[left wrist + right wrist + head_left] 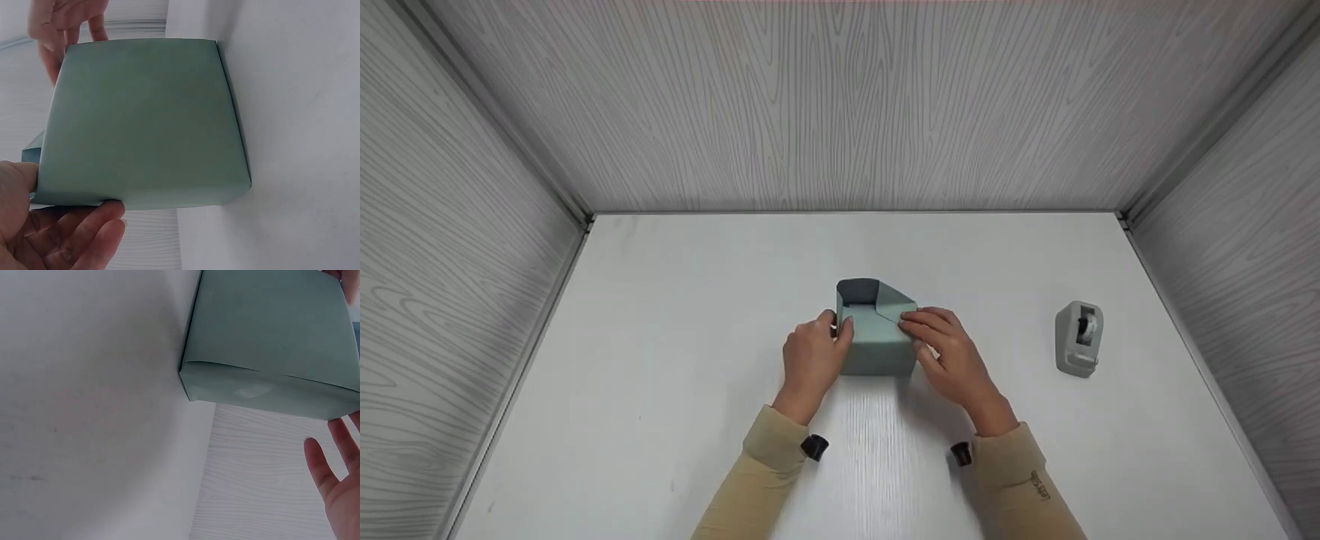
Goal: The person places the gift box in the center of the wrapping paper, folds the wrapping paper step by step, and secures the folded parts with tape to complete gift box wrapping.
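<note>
A pale green box-shaped paper package [877, 356] stands at the middle of the table, its far end raised and showing a dark inside. My left hand [812, 356] grips its left edge, thumb at the upper edge and fingers along the side. On the right, my right hand [952, 360] touches a slanted, folded paper flap [894, 300] with its fingertips. In the right wrist view the right thumb [319, 464] is apart from the package. A smooth green face [140, 124] fills much of the left wrist view.
A grey tape dispenser [1078, 339] with a roll in it stands at the right of the white table [675, 300]. Wood-grained grey panels [840, 105] enclose the table at the back and both sides. Black wrist devices [814, 448] sit by the sleeve cuffs.
</note>
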Demonstrator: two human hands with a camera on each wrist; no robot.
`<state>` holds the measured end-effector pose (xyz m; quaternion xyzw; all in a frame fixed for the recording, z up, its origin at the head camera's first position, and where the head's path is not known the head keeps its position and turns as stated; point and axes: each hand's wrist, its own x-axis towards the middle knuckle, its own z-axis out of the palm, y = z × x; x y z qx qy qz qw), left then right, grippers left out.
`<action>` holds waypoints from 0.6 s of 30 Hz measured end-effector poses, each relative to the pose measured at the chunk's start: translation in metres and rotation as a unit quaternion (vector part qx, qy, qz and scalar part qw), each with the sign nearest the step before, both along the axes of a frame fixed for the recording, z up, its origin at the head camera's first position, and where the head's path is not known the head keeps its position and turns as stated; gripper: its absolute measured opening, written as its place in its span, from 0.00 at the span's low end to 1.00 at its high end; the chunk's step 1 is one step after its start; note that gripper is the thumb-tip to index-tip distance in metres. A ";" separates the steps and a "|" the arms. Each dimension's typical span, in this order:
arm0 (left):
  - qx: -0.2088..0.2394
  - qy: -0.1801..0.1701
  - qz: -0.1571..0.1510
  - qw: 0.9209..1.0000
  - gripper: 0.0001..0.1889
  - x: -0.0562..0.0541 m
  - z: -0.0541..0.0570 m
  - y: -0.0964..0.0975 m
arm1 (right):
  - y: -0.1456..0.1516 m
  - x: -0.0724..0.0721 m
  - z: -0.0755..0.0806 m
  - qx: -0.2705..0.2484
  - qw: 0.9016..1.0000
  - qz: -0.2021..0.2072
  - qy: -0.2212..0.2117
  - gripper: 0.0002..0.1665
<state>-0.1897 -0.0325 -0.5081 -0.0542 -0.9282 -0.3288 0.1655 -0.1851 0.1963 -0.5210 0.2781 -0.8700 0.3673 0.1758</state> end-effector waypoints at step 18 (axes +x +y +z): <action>-0.001 -0.001 0.004 1.000 0.15 -0.001 0.000 0.000 | -0.021 -0.009 0.015 0.064 0.997 -0.041 0.016 0.16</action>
